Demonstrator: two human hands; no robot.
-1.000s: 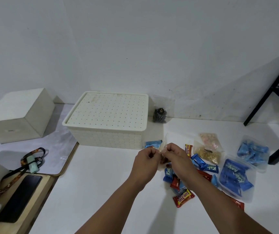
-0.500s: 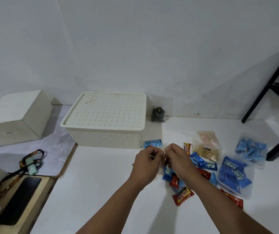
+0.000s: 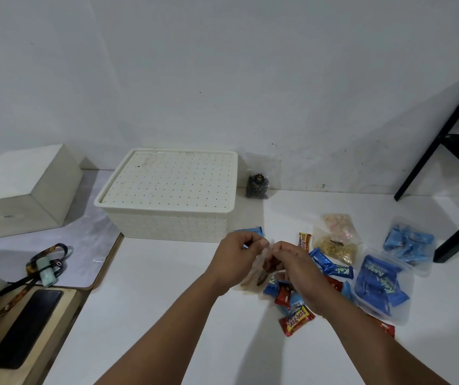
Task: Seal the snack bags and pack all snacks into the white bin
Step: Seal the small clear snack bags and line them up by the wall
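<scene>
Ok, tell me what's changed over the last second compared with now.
Little has changed. Both hands, left hand and right hand, keep their pinch on the top edge of a clear snack bag, which now hangs a bit lower between them. The grip has not been let go. The white bin stays lidded, and the loose snacks lie where they were.

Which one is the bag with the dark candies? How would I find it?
Start at the big white bin with the dotted lid, at the back of the white table. Just right of it, propped against the wall, stands a small clear bag of dark candies. It is the only snack bag standing alone, far from the colourful pile near the hands.
</scene>
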